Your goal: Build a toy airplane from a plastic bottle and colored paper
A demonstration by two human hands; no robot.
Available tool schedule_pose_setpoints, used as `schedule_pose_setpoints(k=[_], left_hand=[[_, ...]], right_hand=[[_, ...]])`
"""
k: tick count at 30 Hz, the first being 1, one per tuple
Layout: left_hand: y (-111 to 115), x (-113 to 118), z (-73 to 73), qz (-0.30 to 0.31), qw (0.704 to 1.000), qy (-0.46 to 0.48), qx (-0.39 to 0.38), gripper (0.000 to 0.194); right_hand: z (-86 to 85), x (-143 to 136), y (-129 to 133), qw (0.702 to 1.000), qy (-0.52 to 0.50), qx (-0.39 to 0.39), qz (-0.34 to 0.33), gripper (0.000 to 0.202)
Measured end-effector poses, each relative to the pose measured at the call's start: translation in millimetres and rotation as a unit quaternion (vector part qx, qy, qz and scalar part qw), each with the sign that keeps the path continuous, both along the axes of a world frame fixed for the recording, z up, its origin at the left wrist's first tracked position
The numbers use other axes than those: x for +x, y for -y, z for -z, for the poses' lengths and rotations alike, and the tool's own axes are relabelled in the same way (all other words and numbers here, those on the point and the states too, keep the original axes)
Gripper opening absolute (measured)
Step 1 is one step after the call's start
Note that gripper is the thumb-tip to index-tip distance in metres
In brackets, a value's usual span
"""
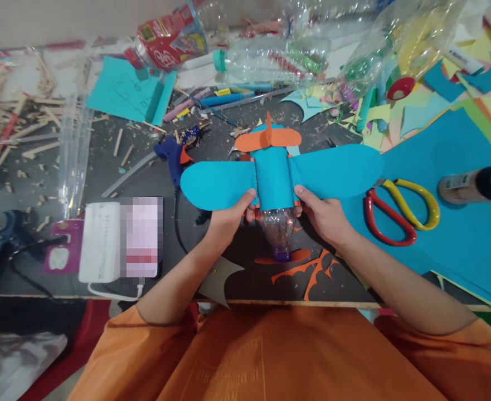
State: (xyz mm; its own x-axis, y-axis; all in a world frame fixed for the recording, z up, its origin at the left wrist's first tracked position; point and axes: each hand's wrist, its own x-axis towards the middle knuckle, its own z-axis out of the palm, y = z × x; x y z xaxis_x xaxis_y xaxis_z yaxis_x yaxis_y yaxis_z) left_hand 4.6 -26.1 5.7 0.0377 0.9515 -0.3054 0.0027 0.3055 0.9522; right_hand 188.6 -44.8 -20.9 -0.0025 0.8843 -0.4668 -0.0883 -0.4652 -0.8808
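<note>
Between my hands is a toy airplane [272, 178] made from a clear plastic bottle wrapped in blue paper. Two blue wings stick out to the sides, and orange tail fins [269, 139] sit at its far end. The purple bottle cap [281, 254] points toward me. My left hand [232, 214] grips the left wing's base, thumb on top and fingers underneath. On the other side, my right hand [318, 214] pinches the right wing's base the same way. Orange paper scraps [307, 270] lie under the bottle neck.
Red-and-yellow scissors [395, 217] lie at the right on blue paper [458, 256], near a dark-capped bottle [475, 184]. A blue glue gun [174, 156], a phone [144, 236] and a white power bank [100, 242] are at left. Plastic bottles [270, 58] line the back.
</note>
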Motion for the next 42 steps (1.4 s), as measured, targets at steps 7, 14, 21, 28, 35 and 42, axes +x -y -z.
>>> schedule_pose_setpoints(k=[7,14,21,28,35,42], left_hand=[[1,0,-0.1,-0.008,1.000,0.010,0.015,0.039],[-6,-3,3.8,-0.110,0.992,0.059,0.008,0.022],[-20,-13,-0.6,-0.215,0.974,0.047,0.048,0.021],[-24,-19,0.3,-0.213,0.974,0.035,0.066,0.025],[-23,-20,-3.4,-0.222,0.966,0.101,0.082,0.023],[-22,-18,-2.3,-0.239,0.967,0.050,0.073,0.039]], right_hand=[[-8.2,-1,-3,0.996,-0.087,-0.015,0.022,0.038],[-18.8,-4,-12,0.992,-0.094,0.066,0.055,0.027],[-26.0,4,-24,0.984,-0.036,0.110,0.136,0.031],[-18.3,22,-33,0.969,0.086,0.166,0.161,0.042],[-26.6,14,-22,0.974,0.164,0.150,-0.041,0.046],[-31.3,-3,-7,0.949,0.249,0.137,-0.136,0.063]])
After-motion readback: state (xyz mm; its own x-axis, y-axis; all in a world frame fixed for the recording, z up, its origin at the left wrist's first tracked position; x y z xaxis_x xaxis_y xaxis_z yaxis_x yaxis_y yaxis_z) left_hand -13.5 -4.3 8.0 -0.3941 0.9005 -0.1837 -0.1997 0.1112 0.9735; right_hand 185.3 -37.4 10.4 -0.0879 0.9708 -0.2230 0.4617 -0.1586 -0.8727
